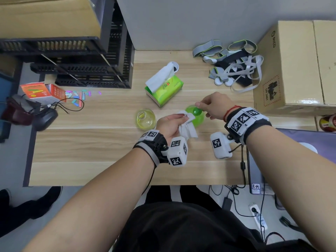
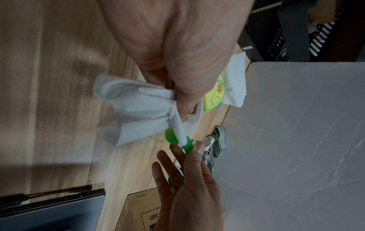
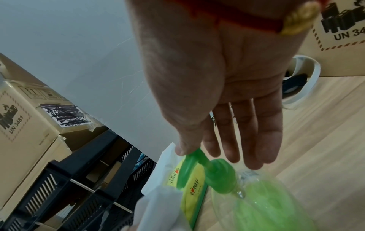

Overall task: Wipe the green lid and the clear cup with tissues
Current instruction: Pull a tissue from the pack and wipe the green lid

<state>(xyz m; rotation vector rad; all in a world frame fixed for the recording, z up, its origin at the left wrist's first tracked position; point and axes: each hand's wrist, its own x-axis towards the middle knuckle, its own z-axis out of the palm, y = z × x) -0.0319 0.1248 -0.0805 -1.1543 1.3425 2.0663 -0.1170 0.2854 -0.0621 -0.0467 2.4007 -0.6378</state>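
Observation:
The green lid [image 1: 197, 116], a translucent green dome with a small cap on top, stands on the wooden table [image 1: 109, 151] at its centre. My right hand [image 1: 200, 104] pinches the lid's small green flap [image 3: 189, 157] between thumb and forefinger, while the other fingers stay straight. A crumpled white tissue [image 1: 187, 128] is gripped in my left hand [image 1: 180, 117] and pressed against the lid's left side. In the left wrist view the tissue [image 2: 142, 109] touches the lid [image 2: 172, 138]. The clear cup [image 1: 146, 119], tinted yellow, stands just left of my left hand, untouched.
A green tissue pack [image 1: 164, 90] with a sheet sticking out lies behind the lid. Grey straps [image 1: 234, 66] are piled at the back right beside a cardboard box [image 1: 294, 70]. Black crates [image 1: 81, 66] stand at the back left. A laptop [image 1: 258, 170] sits at the right edge.

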